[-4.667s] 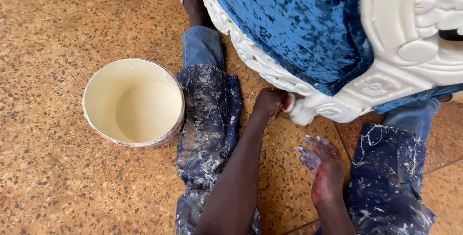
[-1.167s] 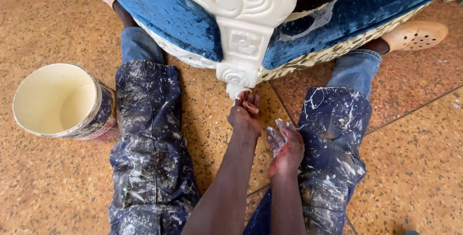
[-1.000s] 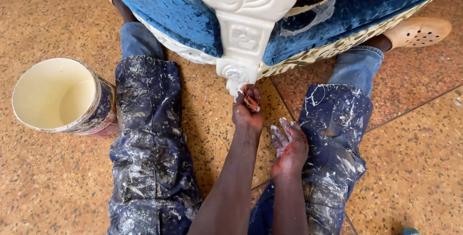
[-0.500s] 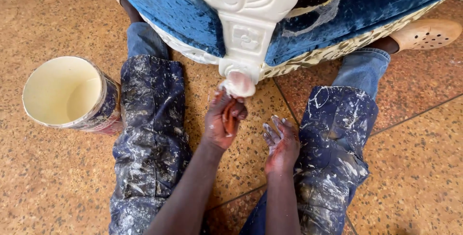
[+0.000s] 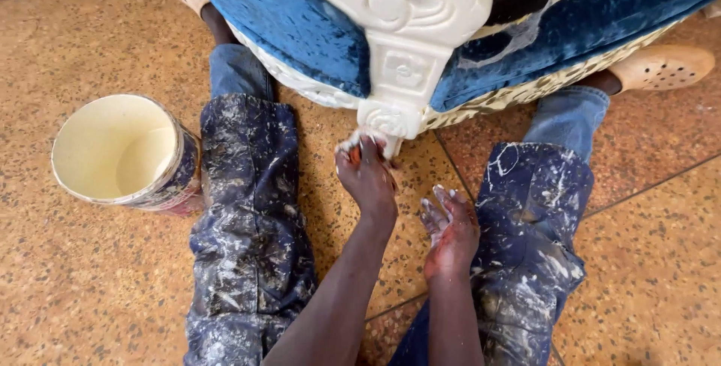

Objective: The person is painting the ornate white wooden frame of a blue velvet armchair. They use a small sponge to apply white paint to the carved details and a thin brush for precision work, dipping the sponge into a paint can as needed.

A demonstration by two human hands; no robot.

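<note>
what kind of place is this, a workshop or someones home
Probably a furniture-finishing workshop, though a home floor can't be ruled out: a carved white chair leg on blue upholstery, an open paint bucket on the speckled floor, and the left hand rubbing the leg's foot.

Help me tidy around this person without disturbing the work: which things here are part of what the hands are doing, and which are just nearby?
In use:
left hand, pressing a small pad on the white chair leg
right hand, open, paint-smeared, holding nothing
paint bucket, cream paint inside

Just nearby:
blue upholstery
sandals
speckled floor
</note>
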